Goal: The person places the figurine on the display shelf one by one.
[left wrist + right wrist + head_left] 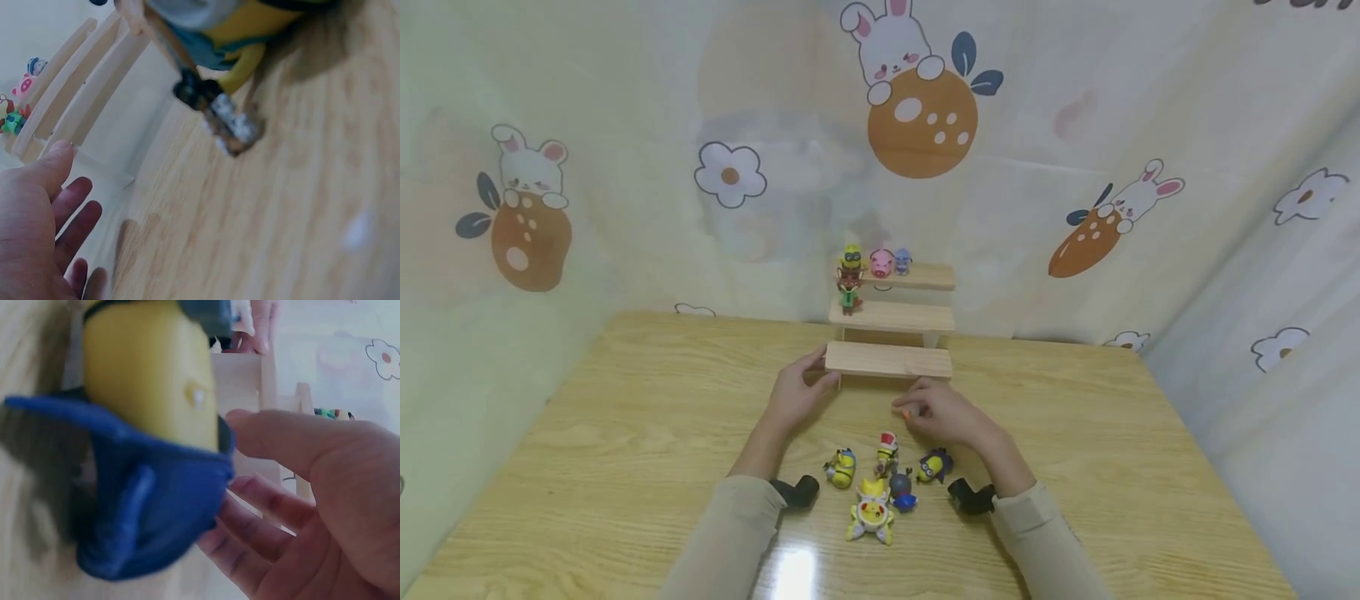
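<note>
A small three-step wooden display shelf stands at the back of the table. My left hand is at the left end of its lowest step, fingers relaxed, thumb tip right at the wood in the left wrist view. In front of the shelf my right hand has curled fingers and pinches a small thing with an orange part, mostly hidden by the fingers. A yellow figure in a blue garment fills the near side of the right wrist view. On the middle step stands a fox figure.
The top step holds a yellow minion figure, a pink pig figure and a blue-grey figure. Between the forearms lie several toys, including a yellow-and-white figure and a red-hatted figure. A patterned curtain hangs behind.
</note>
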`<move>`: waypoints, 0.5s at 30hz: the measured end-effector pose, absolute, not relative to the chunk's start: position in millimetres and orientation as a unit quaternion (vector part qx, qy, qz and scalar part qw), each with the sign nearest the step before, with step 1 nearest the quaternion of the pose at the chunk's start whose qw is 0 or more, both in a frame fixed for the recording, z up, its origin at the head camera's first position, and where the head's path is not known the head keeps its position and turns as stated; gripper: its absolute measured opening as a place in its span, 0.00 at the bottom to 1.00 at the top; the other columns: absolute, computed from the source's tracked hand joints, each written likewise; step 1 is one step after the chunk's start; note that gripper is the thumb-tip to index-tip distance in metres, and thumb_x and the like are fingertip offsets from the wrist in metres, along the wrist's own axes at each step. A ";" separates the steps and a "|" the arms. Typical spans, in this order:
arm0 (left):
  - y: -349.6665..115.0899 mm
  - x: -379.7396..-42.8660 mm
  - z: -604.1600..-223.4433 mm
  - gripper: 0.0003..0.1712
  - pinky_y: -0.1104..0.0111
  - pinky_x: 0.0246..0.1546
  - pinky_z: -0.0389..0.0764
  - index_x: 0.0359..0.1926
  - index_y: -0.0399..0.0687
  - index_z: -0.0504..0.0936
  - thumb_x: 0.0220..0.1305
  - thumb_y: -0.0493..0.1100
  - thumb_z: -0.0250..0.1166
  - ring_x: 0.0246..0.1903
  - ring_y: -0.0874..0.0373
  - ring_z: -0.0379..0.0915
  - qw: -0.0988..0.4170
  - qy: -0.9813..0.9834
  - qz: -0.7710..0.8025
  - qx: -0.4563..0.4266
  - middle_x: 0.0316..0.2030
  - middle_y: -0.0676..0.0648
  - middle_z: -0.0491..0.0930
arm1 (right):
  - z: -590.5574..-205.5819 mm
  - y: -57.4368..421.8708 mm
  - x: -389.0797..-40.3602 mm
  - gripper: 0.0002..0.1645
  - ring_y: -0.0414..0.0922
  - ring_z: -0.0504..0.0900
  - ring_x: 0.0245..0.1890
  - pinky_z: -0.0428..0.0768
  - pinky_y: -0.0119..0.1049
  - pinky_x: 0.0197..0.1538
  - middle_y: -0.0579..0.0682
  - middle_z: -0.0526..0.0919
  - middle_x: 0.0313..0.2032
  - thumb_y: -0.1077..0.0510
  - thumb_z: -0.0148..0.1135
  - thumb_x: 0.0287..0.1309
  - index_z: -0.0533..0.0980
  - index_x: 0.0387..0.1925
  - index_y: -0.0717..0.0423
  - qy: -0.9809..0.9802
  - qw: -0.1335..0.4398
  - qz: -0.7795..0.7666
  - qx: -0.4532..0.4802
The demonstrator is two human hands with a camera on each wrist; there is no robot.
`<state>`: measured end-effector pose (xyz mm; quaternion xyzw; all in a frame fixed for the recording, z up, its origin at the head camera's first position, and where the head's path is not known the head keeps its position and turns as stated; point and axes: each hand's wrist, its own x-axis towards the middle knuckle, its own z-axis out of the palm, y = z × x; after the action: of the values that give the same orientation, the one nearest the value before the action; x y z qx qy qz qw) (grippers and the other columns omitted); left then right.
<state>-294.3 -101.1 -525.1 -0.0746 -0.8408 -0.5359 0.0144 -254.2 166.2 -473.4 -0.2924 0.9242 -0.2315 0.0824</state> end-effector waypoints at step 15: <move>-99.7 -297.1 -526.2 0.38 0.51 0.65 0.65 0.70 0.51 0.62 0.62 0.55 0.62 0.57 0.48 0.72 0.025 -0.855 -0.510 -0.089 0.51 0.44 0.81 | -468.4 168.6 -256.3 0.16 0.44 0.81 0.42 0.81 0.36 0.45 0.52 0.82 0.46 0.61 0.63 0.58 0.77 0.49 0.59 0.918 0.127 -0.283 -0.248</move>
<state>-297.1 -99.7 -526.2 -0.0886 -0.8554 -0.5097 0.0251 -256.3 168.6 -468.4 -0.2477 0.9179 -0.2827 0.1274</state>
